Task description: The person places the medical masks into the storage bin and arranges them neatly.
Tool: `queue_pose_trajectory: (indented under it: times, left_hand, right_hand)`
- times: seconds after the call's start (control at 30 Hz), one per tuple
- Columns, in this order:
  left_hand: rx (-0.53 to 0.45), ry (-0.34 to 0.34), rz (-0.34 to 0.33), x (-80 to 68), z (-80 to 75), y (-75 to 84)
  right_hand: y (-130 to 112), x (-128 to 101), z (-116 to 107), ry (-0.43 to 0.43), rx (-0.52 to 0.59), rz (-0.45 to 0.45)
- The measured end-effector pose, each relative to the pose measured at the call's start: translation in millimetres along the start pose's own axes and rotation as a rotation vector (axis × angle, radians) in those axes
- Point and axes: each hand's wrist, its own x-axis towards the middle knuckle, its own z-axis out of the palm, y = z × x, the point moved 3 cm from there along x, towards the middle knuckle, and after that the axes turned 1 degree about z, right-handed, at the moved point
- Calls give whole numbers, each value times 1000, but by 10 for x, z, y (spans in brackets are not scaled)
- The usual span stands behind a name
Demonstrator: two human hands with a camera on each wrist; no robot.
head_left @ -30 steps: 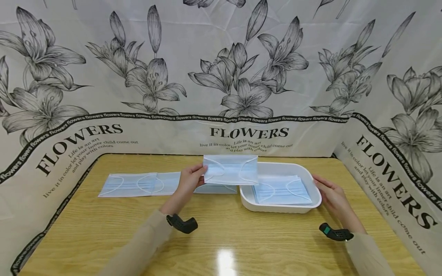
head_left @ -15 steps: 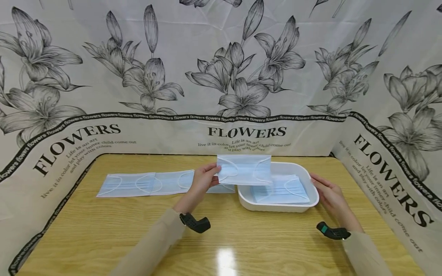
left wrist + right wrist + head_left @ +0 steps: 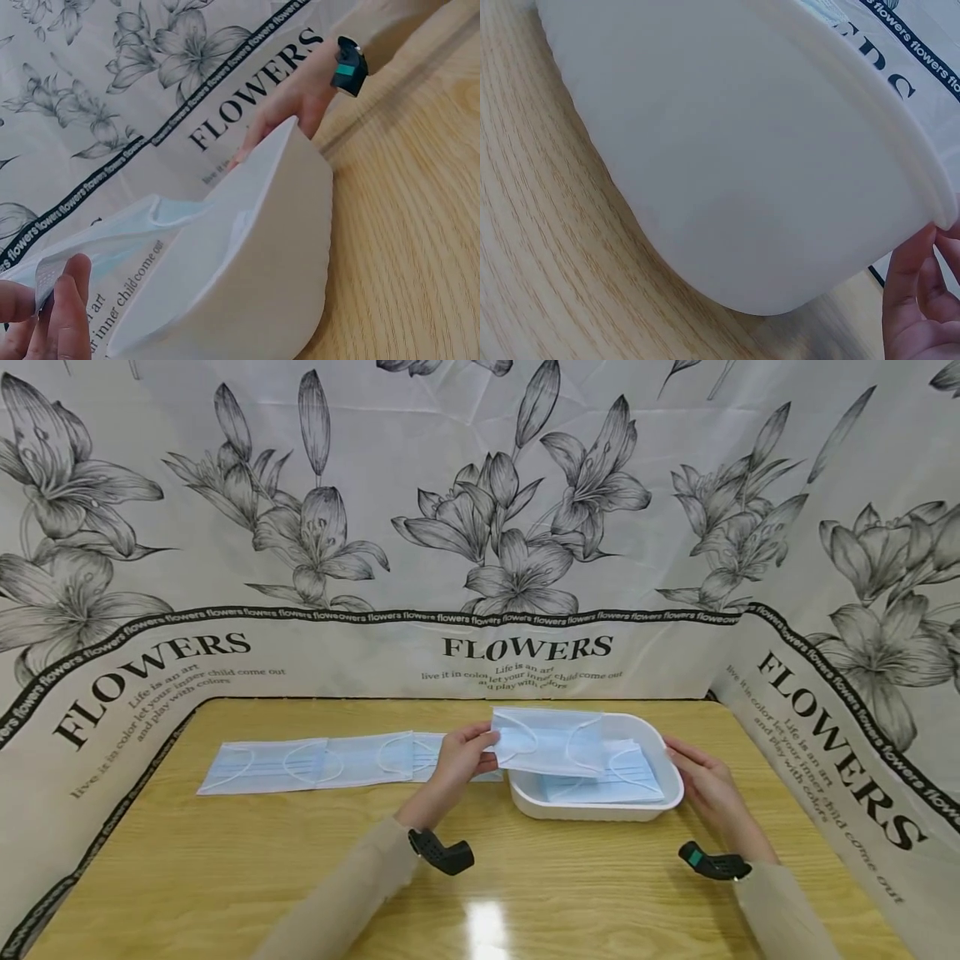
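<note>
Pinching a face mask [image 3: 551, 742] by its edge, the left hand [image 3: 459, 760] holds it flat above the tray [image 3: 600, 810]; the right hand [image 3: 701, 785], fingers relaxed, steadies the rim.

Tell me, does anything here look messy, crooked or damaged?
Nothing stands out. The left hand holds a face mask over the white tray; the masks on the table lie in a neat row.

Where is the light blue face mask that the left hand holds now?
In the head view, the light blue face mask hangs over the left part of the white plastic tray, pinched by the left hand.
</note>
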Motion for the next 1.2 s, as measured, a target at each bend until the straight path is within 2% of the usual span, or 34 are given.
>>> queue_pose_trajectory:
  times: [0.3,0.57,0.87,1.2]
  left_hand:
    - [2,-64,-36,-16,228,-6]
    - [9,-95,-37,-3,429,-42]
    - [-16,-102,-26,-18,571,-112]
    - [-28,-79,-23,-7,637,-157]
  right_hand:
    - [3,-11,33,-24,6,-9]
    - [11,7,15,-18,-24,-11]
    - [35,-19,19,-53,-8,-36]
    - [18,-20,26,-43,11,-41]
